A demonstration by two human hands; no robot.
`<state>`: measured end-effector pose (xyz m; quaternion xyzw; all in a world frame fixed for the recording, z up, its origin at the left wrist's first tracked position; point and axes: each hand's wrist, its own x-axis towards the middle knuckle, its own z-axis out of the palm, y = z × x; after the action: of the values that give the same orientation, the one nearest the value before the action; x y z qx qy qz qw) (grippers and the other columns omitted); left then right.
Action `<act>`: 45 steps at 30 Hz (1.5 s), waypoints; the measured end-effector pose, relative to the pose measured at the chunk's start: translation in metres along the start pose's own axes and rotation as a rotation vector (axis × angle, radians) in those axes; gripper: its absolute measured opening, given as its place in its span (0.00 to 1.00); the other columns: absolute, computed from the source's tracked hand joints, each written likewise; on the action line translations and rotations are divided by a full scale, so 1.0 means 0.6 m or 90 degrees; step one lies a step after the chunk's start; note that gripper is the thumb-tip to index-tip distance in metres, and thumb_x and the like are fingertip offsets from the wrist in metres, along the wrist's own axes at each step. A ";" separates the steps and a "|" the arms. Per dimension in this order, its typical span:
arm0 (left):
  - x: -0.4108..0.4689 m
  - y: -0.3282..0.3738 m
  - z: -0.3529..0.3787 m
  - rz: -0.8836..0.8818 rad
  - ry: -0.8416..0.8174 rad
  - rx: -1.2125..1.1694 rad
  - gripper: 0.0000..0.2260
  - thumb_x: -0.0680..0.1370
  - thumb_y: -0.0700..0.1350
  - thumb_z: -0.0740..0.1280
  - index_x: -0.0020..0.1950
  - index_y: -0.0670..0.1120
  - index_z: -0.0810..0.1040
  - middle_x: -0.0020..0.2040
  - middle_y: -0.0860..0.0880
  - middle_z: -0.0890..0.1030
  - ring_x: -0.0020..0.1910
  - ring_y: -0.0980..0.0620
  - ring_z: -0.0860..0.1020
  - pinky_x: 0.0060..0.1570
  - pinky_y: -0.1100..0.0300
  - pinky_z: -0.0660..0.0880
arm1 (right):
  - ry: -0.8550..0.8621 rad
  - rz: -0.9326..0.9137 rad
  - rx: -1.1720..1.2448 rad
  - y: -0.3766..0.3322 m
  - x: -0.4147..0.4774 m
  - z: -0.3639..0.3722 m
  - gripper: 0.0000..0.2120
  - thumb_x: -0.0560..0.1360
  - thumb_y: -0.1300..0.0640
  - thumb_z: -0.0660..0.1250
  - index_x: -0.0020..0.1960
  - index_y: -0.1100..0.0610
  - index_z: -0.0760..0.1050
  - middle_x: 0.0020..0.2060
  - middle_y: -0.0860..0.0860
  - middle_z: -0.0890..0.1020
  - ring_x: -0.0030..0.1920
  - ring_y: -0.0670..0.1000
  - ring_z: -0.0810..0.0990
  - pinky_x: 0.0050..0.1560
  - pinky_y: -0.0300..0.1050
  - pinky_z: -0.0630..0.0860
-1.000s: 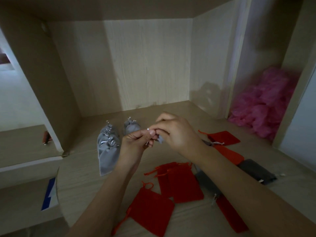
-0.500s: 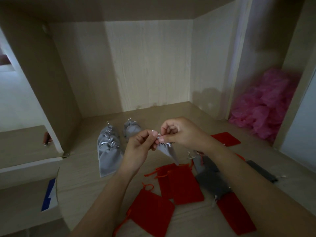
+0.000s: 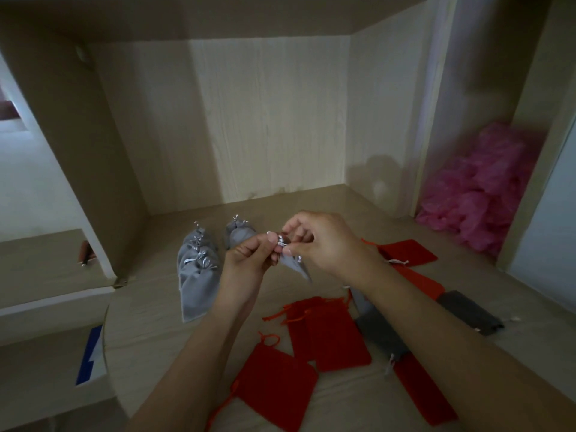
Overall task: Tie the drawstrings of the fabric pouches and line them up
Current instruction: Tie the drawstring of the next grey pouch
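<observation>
- Pinching the silver drawstring (image 3: 281,241) between thumb and forefinger of the left hand (image 3: 249,257), with the remaining fingers curled in.
- Gripping the same drawstring from the other side with the right hand (image 3: 324,241), fingers bent round it and fingertips touching those of the left hand.
- Hanging just beneath both hands, clear of the counter (image 3: 149,332): the held grey pouch (image 3: 294,265), neck gathered at the drawstring, body pointing down and to the right.
- Left of the held grey pouch, lying on the counter: a row of tied grey pouches (image 3: 196,275), overlapping one another, silver bows showing; exact count hard to tell.
- Just behind and left of the held grey pouch, beside the left hand's knuckles: one more tied grey pouch (image 3: 238,233), set apart from the row.
- In front of the held grey pouch, toward the camera: flat red pouches (image 3: 333,335), necks open, cords loose, some overlapping.
- Right of the held grey pouch, partly hidden under the right forearm: dark grey pouches (image 3: 381,335) lying flat among further red ones.
- Far right of the held grey pouch, in the neighbouring compartment: a heap of pink plastic (image 3: 486,188).
- Far left of the held grey pouch, off the counter's edge: a blue-and-white sheet (image 3: 90,357), and beyond it, on a lower shelf, a small reddish-brown object (image 3: 84,252), too dim to identify.
</observation>
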<state>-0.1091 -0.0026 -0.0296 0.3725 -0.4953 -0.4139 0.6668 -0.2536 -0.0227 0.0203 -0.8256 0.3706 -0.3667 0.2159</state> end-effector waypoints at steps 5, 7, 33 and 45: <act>-0.002 -0.003 0.004 -0.019 -0.061 -0.053 0.12 0.75 0.46 0.64 0.38 0.42 0.82 0.36 0.46 0.82 0.37 0.53 0.78 0.44 0.64 0.76 | 0.047 -0.034 -0.085 0.006 0.000 0.014 0.03 0.69 0.62 0.72 0.39 0.61 0.83 0.30 0.52 0.80 0.26 0.44 0.69 0.31 0.30 0.65; -0.001 -0.004 -0.002 -0.018 -0.072 -0.060 0.12 0.76 0.48 0.67 0.41 0.40 0.81 0.37 0.45 0.82 0.39 0.53 0.79 0.45 0.63 0.76 | 0.094 -0.078 -0.139 0.005 0.000 0.019 0.03 0.69 0.62 0.71 0.38 0.60 0.84 0.31 0.53 0.80 0.29 0.43 0.68 0.31 0.31 0.63; -0.004 0.028 -0.022 0.074 -0.088 0.161 0.06 0.66 0.34 0.71 0.41 0.42 0.84 0.37 0.50 0.85 0.38 0.58 0.82 0.41 0.70 0.76 | -0.065 0.005 -0.220 -0.006 0.002 0.002 0.08 0.72 0.62 0.67 0.36 0.59 0.82 0.32 0.57 0.80 0.36 0.55 0.78 0.32 0.44 0.68; -0.005 0.031 -0.020 0.038 -0.120 0.176 0.05 0.71 0.36 0.69 0.43 0.43 0.84 0.34 0.52 0.83 0.35 0.61 0.78 0.39 0.68 0.73 | -0.071 0.006 -0.161 -0.008 0.000 -0.003 0.07 0.71 0.63 0.67 0.38 0.65 0.81 0.30 0.61 0.80 0.28 0.51 0.69 0.27 0.42 0.62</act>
<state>-0.0945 0.0084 -0.0169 0.4053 -0.6188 -0.3552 0.5716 -0.2529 -0.0195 0.0244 -0.8637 0.4049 -0.2694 0.1325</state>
